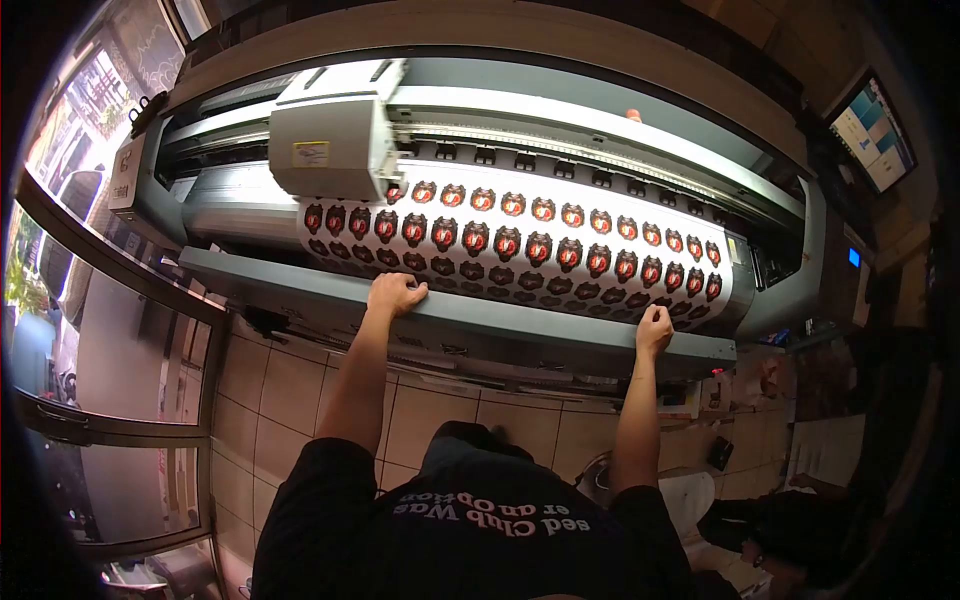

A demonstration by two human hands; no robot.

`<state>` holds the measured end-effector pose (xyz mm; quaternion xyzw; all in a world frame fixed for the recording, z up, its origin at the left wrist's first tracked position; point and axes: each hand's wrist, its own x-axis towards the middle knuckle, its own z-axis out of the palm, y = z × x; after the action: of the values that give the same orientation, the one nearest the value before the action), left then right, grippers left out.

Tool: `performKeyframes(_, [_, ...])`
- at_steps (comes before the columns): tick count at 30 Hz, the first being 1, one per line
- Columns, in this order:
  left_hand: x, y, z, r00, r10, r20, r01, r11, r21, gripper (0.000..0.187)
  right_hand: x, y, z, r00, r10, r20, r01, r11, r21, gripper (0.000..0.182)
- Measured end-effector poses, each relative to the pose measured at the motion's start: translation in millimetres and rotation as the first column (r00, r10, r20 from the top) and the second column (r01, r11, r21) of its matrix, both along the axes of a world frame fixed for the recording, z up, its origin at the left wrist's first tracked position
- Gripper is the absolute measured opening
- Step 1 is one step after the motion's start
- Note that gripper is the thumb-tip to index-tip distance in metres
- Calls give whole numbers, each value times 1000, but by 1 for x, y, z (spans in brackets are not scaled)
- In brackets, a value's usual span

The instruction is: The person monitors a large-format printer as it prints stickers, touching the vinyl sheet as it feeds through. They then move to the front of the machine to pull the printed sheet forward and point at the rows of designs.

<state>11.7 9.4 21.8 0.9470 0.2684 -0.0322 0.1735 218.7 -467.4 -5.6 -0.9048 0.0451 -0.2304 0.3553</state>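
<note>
A wide printer spans the view, and white sheet material (450, 222) with rows of red and black printed emblems runs over its bed. Its white print carriage (330, 145) stands over the left part of the sheet. My left hand (398, 293) rests on the grey front bar (520, 318), its fingers bent over the top edge beside the sheet's lower rows. Near the bar's right end is my right hand (655, 328), its fingers curled together at the sheet's lower edge; what they hold, if anything, is too small to make out.
A lit monitor (872, 130) is at the upper right, and a small blue display (854, 257) sits on the printer's right end. Glass doors (125, 340) stand on the left. Another person's hand (752, 552) shows at the lower right, above the tiled floor (430, 410).
</note>
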Motion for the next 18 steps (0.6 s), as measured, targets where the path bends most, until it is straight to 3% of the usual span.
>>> performKeyframes(10, [-1,2,-3,997,-22,77,23,1000,-11,47,2,0,-3,994,22,112,-24,1000,17,26])
performKeyframes(18, [-2,0,2,995,-6,101,8,1000,-20,48,2,-1,-6,995,16,99,-17,1000,9,25])
